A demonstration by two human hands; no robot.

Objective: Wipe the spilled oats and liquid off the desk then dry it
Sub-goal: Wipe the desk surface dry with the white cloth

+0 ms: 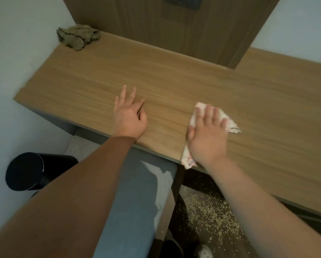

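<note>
A wooden desk point(184, 86) fills the middle of the head view. My right hand point(207, 135) lies flat with spread fingers on a white cloth with small red and blue marks point(230, 125), pressing it onto the desk near the front edge. One corner of the cloth hangs over that edge. My left hand point(129, 114) rests on the desk to the left, fingers straight and holding nothing. Several oat flakes point(211, 215) lie scattered on the floor below the desk. No oats or liquid show on the desk top.
A crumpled olive-brown rag point(78, 36) lies at the desk's back left corner against the wall. A grey upholstered chair point(137, 192) stands under the front edge. A black round bin point(31, 172) sits on the floor at the left. A dark wood panel rises behind.
</note>
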